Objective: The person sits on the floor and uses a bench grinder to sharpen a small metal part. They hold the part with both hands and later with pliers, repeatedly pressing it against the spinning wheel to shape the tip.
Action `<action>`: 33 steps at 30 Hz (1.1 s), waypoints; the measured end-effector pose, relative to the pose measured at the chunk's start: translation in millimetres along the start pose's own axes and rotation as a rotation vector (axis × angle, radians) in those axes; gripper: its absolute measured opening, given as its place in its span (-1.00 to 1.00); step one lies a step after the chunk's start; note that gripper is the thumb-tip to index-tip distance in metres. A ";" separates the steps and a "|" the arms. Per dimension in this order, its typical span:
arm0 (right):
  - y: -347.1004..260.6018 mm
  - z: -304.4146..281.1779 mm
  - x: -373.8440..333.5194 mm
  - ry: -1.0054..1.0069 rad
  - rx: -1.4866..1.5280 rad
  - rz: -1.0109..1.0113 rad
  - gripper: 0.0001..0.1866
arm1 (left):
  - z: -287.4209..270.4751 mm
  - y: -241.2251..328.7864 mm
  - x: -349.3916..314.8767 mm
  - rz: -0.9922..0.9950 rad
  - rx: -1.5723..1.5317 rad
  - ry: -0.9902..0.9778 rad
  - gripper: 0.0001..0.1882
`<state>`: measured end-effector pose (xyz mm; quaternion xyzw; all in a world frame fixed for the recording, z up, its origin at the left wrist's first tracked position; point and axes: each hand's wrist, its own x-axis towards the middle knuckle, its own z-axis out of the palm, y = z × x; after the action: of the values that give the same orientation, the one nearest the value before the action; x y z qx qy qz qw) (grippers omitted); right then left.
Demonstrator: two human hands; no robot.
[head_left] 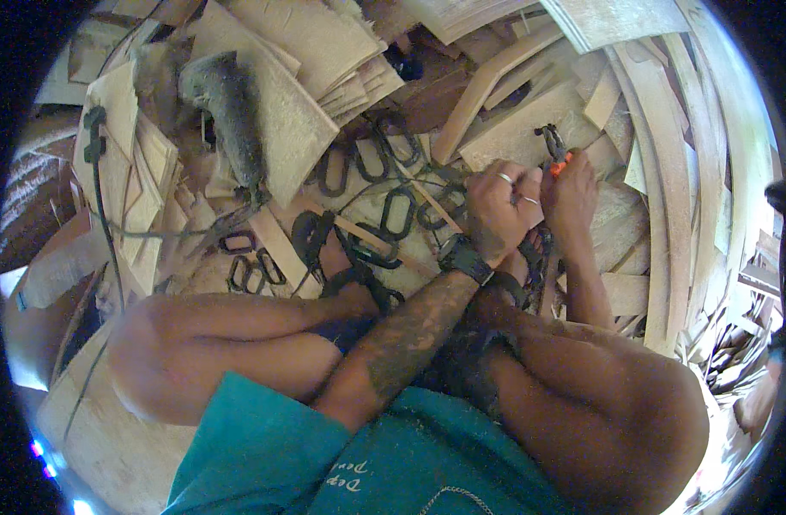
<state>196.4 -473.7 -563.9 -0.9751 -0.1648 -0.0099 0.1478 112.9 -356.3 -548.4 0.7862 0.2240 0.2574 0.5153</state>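
Note:
My right hand (573, 199) is closed around a pair of pliers (559, 153) with orange on the handles, their dark jaws pointing away from me. Just left of it, my left hand (501, 204) is held with fingers curled in and the thumb against them. Whatever those fingers pinch, if anything, is too small to make out. A ring sits on one finger, and a dark watch (466, 259) is on that wrist. Below and left of my hands lie several dark oval rings, one of them a large oval ring (398, 214).
A dust-covered power tool (232, 116) rests on wood sheets (299, 129) at the far left, with a dark cord (110, 223) nearby. Smaller dark rings (238, 242) lie near my left foot. Long curved wood strips (655, 197) and offcuts pile up at the right.

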 end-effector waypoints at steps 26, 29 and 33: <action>23.4 0.4 -4.2 -0.155 -0.014 0.020 -0.61 | 12.0 0.7 -49.3 0.003 -0.075 -0.033 -0.79; 29.7 -2.5 -5.8 -0.065 0.003 -0.122 -0.60 | 12.1 5.2 -58.6 -0.012 -0.054 -0.037 -0.79; 38.9 6.7 -3.8 -0.016 0.095 -0.076 -0.54 | 10.5 -0.2 -58.6 -0.020 -0.041 -0.041 -0.82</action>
<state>205.1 -508.1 -581.7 -0.9602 -0.2032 0.0003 0.1919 74.6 -399.7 -562.3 0.7784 0.2157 0.2404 0.5383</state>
